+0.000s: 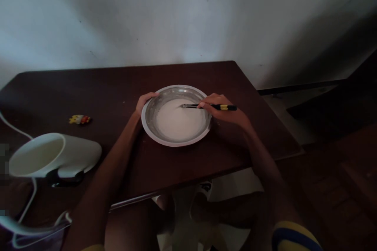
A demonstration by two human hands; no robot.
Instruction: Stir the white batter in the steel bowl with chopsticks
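Note:
A wide metal bowl stands on the dark brown table, with a smooth whitish liquid in it. My left hand grips the bowl's left rim, thumb over the edge and the other fingers hidden outside. In my right hand, above the bowl's right rim, is a pair of black chopsticks with a gold band near their back end. The sticks lie nearly level, pointing left, and their tips reach into the liquid near the middle of the bowl.
A white jug with a black handle is at the left, near a white cable. Behind it lies a small yellow, white and red figure. A pale wall rises behind the table.

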